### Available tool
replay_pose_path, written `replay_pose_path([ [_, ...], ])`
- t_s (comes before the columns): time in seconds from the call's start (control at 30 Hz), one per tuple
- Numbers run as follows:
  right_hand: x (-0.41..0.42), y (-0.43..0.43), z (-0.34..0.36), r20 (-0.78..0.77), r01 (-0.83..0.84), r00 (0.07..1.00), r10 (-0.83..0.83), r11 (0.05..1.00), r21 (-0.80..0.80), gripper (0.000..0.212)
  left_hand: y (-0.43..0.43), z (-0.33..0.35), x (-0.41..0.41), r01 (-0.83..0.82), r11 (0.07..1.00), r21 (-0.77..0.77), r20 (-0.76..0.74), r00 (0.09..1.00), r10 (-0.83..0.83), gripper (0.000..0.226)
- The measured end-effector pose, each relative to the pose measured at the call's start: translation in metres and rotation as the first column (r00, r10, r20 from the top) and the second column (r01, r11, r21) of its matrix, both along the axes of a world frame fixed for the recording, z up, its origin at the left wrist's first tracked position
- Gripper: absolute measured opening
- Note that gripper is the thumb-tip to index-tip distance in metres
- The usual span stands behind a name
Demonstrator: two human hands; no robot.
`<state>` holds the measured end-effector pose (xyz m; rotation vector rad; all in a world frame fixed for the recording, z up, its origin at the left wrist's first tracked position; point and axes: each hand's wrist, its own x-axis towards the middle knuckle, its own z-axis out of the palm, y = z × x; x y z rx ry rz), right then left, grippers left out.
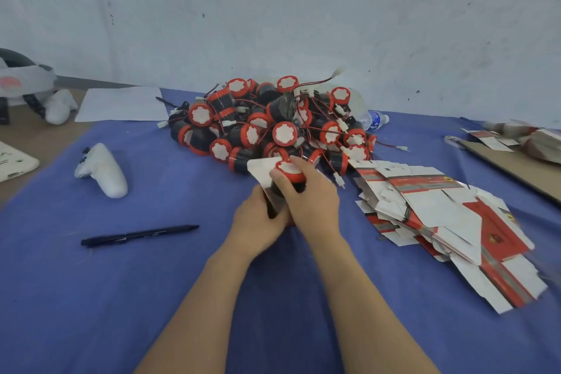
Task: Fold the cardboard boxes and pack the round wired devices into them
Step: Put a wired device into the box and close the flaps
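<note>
Near the middle of the blue cloth-covered surface [121, 297], a partly folded cardboard box with a white flap [260, 169] is gripped by the left hand [258, 217], whose fingers are curled round its dark body. A round red-and-black wired device with a white face [288, 167] is pinched at its rim by the right hand [311, 199], between thumb and fingers, and is held at the box's open mouth, just beside the raised flap. Beyond the hands, toward the far edge, a heap of like red-and-black devices with tangled red wires [273, 121] is piled. Toward the right edge, a fanned stack of flat white-and-red cardboard boxes [440, 215] is spread. A black pen [139, 235] is laid nearer the left edge, with a white plastic handheld controller [103, 170] beyond it. A clear plastic water bottle [375, 119] is seen lying behind the heap.
</note>
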<state>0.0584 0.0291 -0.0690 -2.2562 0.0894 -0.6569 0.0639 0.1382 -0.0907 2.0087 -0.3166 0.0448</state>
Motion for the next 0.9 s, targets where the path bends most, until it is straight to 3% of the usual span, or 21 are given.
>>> replay_pose_path([
  [0.13, 0.001, -0.004, 0.006, -0.024, -0.01, 1.0, 0.009, 1.0, -0.017, 0.053, 0.007, 0.001, 0.001, 0.109, 0.994, -0.006, -0.072, 0.991, -0.109, 0.059],
  [0.3, -0.006, -0.007, 0.014, -0.177, 0.015, 0.983, -0.038, 0.992, -0.129, 0.054, 0.004, -0.005, 0.003, 0.034, 0.999, -0.005, -0.034, 0.999, -0.034, 0.054],
  [0.47, -0.006, -0.008, 0.02, -0.146, 0.105, 0.98, -0.137, 0.973, -0.208, 0.052, 0.003, -0.005, 0.001, -0.013, 1.0, 0.014, 0.003, 1.0, 0.013, 0.051],
  [0.63, -0.005, 0.0, 0.015, -0.228, 0.123, 0.951, -0.207, 0.935, -0.334, 0.058, 0.004, -0.005, 0.002, 0.027, 0.997, 0.07, 0.017, 0.999, -0.028, 0.052],
  [0.77, -0.003, 0.005, 0.016, -0.221, 0.039, 0.958, -0.185, 0.841, -0.539, 0.049, 0.005, 0.0, 0.0, 0.05, 0.993, -0.103, -0.002, 0.999, -0.051, 0.052],
  [0.9, -0.001, -0.01, 0.017, -0.268, -0.108, 0.963, 0.01, 0.929, -0.355, 0.039, 0.001, 0.005, 0.0, -0.017, 0.966, -0.257, -0.068, 0.998, -0.001, 0.026],
])
